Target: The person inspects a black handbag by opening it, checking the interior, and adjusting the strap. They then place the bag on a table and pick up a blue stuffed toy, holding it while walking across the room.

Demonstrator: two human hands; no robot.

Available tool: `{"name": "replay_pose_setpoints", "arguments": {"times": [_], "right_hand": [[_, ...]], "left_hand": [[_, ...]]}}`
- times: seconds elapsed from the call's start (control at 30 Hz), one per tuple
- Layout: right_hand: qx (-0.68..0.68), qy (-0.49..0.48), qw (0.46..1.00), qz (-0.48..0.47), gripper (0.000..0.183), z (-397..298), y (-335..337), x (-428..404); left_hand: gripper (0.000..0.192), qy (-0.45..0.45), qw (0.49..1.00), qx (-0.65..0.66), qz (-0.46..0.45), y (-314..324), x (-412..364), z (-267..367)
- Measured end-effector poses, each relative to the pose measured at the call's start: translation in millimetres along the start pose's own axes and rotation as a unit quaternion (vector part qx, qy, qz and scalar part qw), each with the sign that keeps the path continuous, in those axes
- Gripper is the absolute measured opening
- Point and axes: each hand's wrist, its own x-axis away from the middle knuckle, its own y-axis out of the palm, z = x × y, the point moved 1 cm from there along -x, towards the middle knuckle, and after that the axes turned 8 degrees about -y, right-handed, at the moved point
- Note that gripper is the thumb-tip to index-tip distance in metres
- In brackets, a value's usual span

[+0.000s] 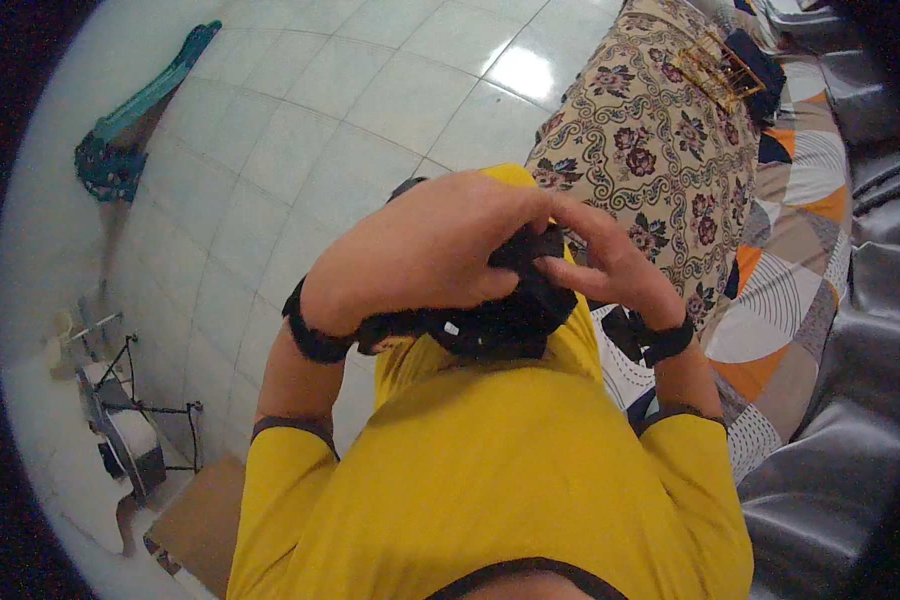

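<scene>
In front of my belly I hold a bundled black item, apparently fabric, with a small white tag on it. My left hand lies over its upper side, with the thumb against it. At the other end, the fingertips of my right hand pinch its edge, close to my left fingertips. Part of the item is hidden under my left palm. Both wrists carry black bands. Yellow clothing with dark trim covers my torso just below the item.
To the right, a floral cloth covers a raised surface, with a gold wire rack at its far end. Beyond it runs a grey sofa with a geometric-patterned cover. A brown cardboard box stands lower left on the tiled floor.
</scene>
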Motion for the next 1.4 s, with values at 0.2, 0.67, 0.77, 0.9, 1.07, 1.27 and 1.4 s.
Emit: {"name": "replay_pose_setpoints", "arguments": {"times": [0.2, 0.67, 0.77, 0.9, 1.07, 1.27, 1.4], "right_hand": [[-0.162, 0.179, 0.962, 0.126, 0.03, 44, 27, 23], [-0.228, 0.196, 0.923, 0.237, 0.022, 79, 27, 6], [-0.215, 0.172, 0.938, 0.213, 0.026, 78, 30, 7], [-0.088, 0.176, 0.947, 0.254, 0.031, 70, 29, -4], [0.403, -0.076, 0.864, 0.293, 0.042, 35, 8, -23], [0.257, -0.17, 0.951, -0.015, 0.033, 16, 27, -54], [0.298, -0.01, 0.95, -0.09, 0.059, 32, 45, -71]], "left_hand": [[0.049, -0.018, 0.985, -0.073, 0.156, 9, -8, -24], [0.035, 0.04, 0.94, -0.237, 0.242, 65, 65, -34], [0.027, 0.046, 0.948, -0.234, 0.21, 74, 58, -45], [0.02, 0.0, 0.973, -0.198, 0.123, 76, 51, -55], [0.015, 0.008, 0.978, -0.184, 0.095, 74, 53, -54], [0.017, 0.015, 0.976, -0.179, 0.124, 76, 63, -49], [0.018, -0.012, 0.975, -0.177, 0.132, 79, 68, -49]]}}
